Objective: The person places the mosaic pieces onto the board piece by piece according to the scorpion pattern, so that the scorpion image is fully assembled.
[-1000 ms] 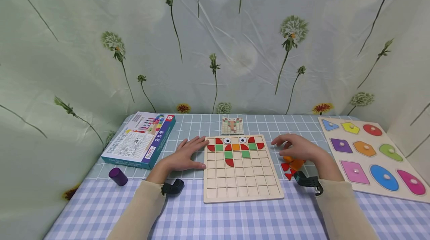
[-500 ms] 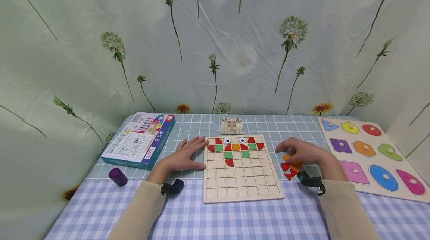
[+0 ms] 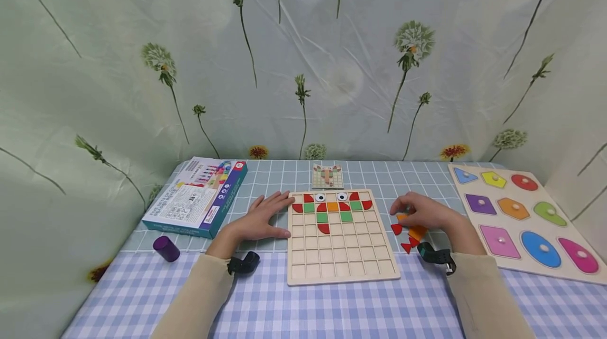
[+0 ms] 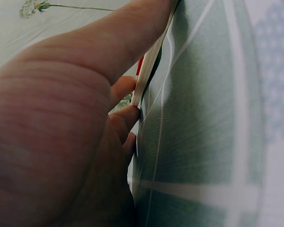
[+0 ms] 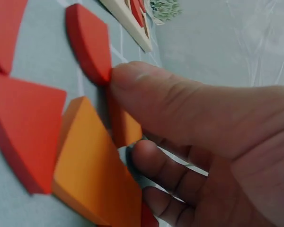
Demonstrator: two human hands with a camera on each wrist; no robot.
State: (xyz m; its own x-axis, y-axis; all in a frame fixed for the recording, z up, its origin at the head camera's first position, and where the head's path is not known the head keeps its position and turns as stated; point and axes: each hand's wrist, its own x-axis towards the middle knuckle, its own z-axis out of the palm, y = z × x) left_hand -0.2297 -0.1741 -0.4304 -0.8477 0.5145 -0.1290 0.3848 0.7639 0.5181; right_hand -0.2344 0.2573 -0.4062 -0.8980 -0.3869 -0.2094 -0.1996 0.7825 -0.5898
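Observation:
My left hand [image 3: 265, 220] rests flat with fingers spread, thumb and fingertips against the left edge of a wooden grid board [image 3: 351, 254]. Red, green and orange tiles and two eye discs fill some of its upper cells. On the board's right, my right hand [image 3: 424, 211] hovers low over loose tiles, fingers loosely bent. In the right wrist view its thumb touches the tip of a red quarter-circle tile [image 5: 87, 42]. An orange square tile [image 5: 97, 165] and a red tile [image 5: 26, 127] lie close by; another orange tile [image 5: 125, 120] is partly behind the thumb. The index fingertip is hidden.
A small pattern card [image 3: 327, 176] lies behind the board. On the left are a game box [image 3: 194, 196] and a purple cylinder [image 3: 166, 249]. A knobbed shape puzzle [image 3: 507, 228] lies at the far right, beyond the right hand.
My right hand has shifted slightly right and down over the tiles. The red quarter-circle tile has slid a little left and away, apart from the orange square. The left hand stays put.

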